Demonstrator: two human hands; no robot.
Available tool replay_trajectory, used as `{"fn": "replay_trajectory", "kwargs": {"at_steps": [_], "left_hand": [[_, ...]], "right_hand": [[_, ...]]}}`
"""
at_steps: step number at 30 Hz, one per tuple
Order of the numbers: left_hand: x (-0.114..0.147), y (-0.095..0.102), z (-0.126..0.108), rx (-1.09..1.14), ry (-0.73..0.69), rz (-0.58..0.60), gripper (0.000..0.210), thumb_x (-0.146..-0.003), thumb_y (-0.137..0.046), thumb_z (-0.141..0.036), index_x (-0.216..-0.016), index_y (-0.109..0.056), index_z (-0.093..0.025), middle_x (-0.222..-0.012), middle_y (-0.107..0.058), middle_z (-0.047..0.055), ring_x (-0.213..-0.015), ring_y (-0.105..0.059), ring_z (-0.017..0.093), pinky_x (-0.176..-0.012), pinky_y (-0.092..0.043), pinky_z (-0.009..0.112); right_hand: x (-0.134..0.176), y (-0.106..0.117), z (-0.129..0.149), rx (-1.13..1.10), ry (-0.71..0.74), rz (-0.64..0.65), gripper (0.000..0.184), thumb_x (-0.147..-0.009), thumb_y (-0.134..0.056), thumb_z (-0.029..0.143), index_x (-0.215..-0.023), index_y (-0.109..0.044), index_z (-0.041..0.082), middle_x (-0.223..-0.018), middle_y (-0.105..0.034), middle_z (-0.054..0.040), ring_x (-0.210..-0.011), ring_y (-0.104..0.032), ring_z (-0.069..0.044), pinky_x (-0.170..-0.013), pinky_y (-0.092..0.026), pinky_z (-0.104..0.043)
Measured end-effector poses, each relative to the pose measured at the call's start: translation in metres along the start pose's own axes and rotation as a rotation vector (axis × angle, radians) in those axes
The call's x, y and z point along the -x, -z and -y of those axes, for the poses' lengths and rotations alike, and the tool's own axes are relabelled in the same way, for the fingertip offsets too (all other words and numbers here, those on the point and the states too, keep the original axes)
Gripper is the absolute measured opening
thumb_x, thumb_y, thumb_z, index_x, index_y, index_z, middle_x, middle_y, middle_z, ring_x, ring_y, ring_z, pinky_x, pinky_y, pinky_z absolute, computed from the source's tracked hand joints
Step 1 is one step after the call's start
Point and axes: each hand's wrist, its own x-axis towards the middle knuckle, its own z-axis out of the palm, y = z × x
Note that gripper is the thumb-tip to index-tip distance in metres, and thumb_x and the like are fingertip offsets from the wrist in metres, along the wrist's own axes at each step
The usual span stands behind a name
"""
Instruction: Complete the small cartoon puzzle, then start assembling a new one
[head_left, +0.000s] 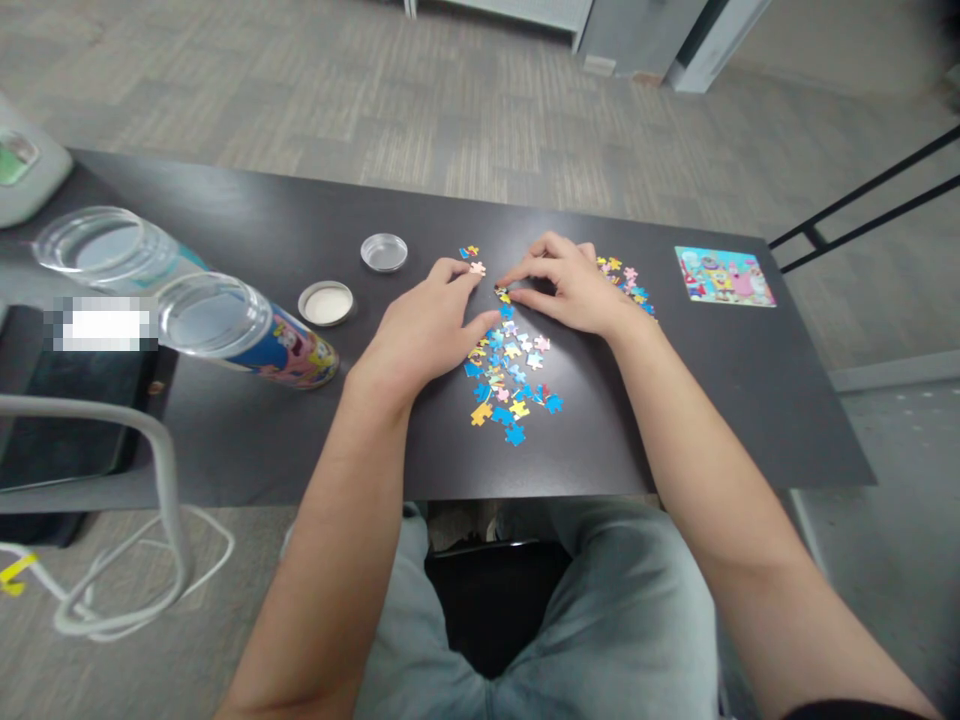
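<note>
Loose jigsaw puzzle pieces (pixel 517 350), mostly blue, yellow and pink, lie spread on the dark table between my forearms. My left hand (pixel 439 320) rests at the left of this pile, fingers and thumb apart, its fingertips beside a pale pink piece (pixel 478 269). Across from it, my right hand (pixel 564 283) pinches a small yellow and dark puzzle piece (pixel 502 296) between thumb and fingertip, low over the table. More pieces (pixel 630 278) lie behind the right wrist, partly hidden by it. A couple of pieces (pixel 469 252) sit beyond my left fingertips.
A colourful picture card (pixel 725 276) lies at the right end of the table (pixel 750 400). Two clear-topped cylinders (pixel 247 330) stand at the left, near two round lids (pixel 384 253). A black device (pixel 67 400) and a white cable (pixel 169 480) are at the far left.
</note>
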Motion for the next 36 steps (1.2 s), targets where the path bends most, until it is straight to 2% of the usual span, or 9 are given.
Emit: {"fn": "replay_trajectory", "kwargs": {"at_steps": [4, 9, 11, 14, 18, 22, 28, 33, 36], "left_hand": [[0.001, 0.002, 0.0, 0.021, 0.019, -0.074, 0.047, -0.128, -0.069, -0.035, -0.172, -0.081, -0.024, -0.175, -0.077, 0.014, -0.142, -0.083, 0.033, -0.128, -0.068, 0.048], [0.0, 0.0, 0.001, -0.057, 0.003, -0.055, 0.07, -0.125, -0.068, -0.03, -0.194, -0.063, -0.019, -0.193, -0.065, 0.02, -0.159, -0.072, 0.042, -0.138, -0.063, 0.06], [-0.001, -0.001, 0.001, -0.092, -0.002, -0.043, 0.067, -0.127, -0.063, -0.029, -0.194, -0.065, -0.019, -0.193, -0.066, 0.02, -0.163, -0.067, 0.044, -0.142, -0.059, 0.064], [-0.001, 0.001, -0.001, -0.086, 0.0, -0.049, 0.055, -0.128, -0.061, -0.028, -0.179, -0.081, -0.026, -0.183, -0.076, 0.016, -0.158, -0.069, 0.043, -0.139, -0.06, 0.065], [0.0, 0.004, -0.004, -0.045, 0.044, -0.089, 0.038, -0.126, -0.071, -0.031, -0.157, -0.093, -0.034, -0.163, -0.087, 0.009, -0.145, -0.077, 0.038, -0.127, -0.067, 0.058], [0.0, 0.005, -0.005, -0.037, 0.114, -0.107, 0.039, -0.125, -0.074, -0.032, -0.161, -0.09, -0.033, -0.163, -0.083, 0.012, -0.14, -0.08, 0.037, -0.12, -0.07, 0.056], [0.001, 0.008, -0.01, -0.024, 0.152, -0.089, 0.031, -0.126, -0.075, -0.034, -0.149, -0.095, -0.031, -0.159, -0.082, 0.012, -0.139, -0.081, 0.037, -0.119, -0.071, 0.056], [0.002, 0.007, -0.007, -0.014, 0.15, -0.11, 0.023, -0.124, -0.079, -0.035, -0.14, -0.096, -0.032, -0.153, -0.083, 0.011, -0.134, -0.082, 0.035, -0.115, -0.072, 0.056], [0.002, 0.005, -0.004, -0.011, 0.132, -0.133, 0.021, -0.123, -0.081, -0.036, -0.137, -0.096, -0.034, -0.15, -0.083, 0.01, -0.133, -0.081, 0.034, -0.114, -0.073, 0.054]], "right_hand": [[0.002, 0.006, -0.006, -0.001, -0.005, -0.017, 0.018, -0.118, -0.091, 0.044, -0.133, -0.1, 0.042, -0.141, -0.076, -0.0125, -0.142, -0.071, -0.045, -0.132, -0.045, -0.073], [0.004, 0.012, -0.002, -0.07, 0.06, 0.063, 0.016, -0.111, -0.096, 0.039, -0.125, -0.103, 0.04, -0.143, -0.078, -0.0105, -0.145, -0.071, -0.044, -0.136, -0.043, -0.072], [0.004, 0.011, 0.003, -0.108, 0.102, 0.111, 0.014, -0.109, -0.098, 0.038, -0.122, -0.103, 0.039, -0.143, -0.08, -0.0097, -0.145, -0.072, -0.043, -0.138, -0.043, -0.07], [0.002, 0.007, 0.009, -0.136, 0.122, 0.12, 0.012, -0.11, -0.096, 0.04, -0.12, -0.102, 0.037, -0.14, -0.082, -0.0099, -0.14, -0.075, -0.041, -0.137, -0.046, -0.068], [-0.004, -0.005, 0.012, -0.122, 0.025, 0.004, 0.022, -0.116, -0.089, 0.044, -0.134, -0.097, 0.036, -0.131, -0.082, -0.0101, -0.117, -0.076, -0.037, -0.127, -0.054, -0.065], [-0.012, -0.019, 0.014, -0.078, -0.02, -0.055, 0.026, -0.116, -0.091, 0.049, -0.138, -0.096, 0.037, -0.12, -0.08, -0.008, -0.105, -0.074, -0.034, -0.124, -0.056, -0.066], [-0.016, -0.027, 0.019, -0.157, 0.019, -0.037, 0.013, -0.114, -0.091, 0.039, -0.124, -0.097, 0.034, -0.114, -0.08, -0.006, -0.099, -0.072, -0.03, -0.116, -0.059, -0.058], [-0.013, -0.019, 0.012, -0.254, 0.014, -0.029, 0.007, -0.107, -0.093, 0.038, -0.111, -0.091, 0.032, -0.112, -0.085, -0.0061, -0.094, -0.071, -0.029, -0.1, -0.061, -0.05], [-0.01, -0.008, 0.005, -0.205, 0.002, -0.077, 0.006, -0.107, -0.093, 0.036, -0.107, -0.091, 0.031, -0.113, -0.086, -0.0064, -0.094, -0.072, -0.03, -0.105, -0.06, -0.054]]}}
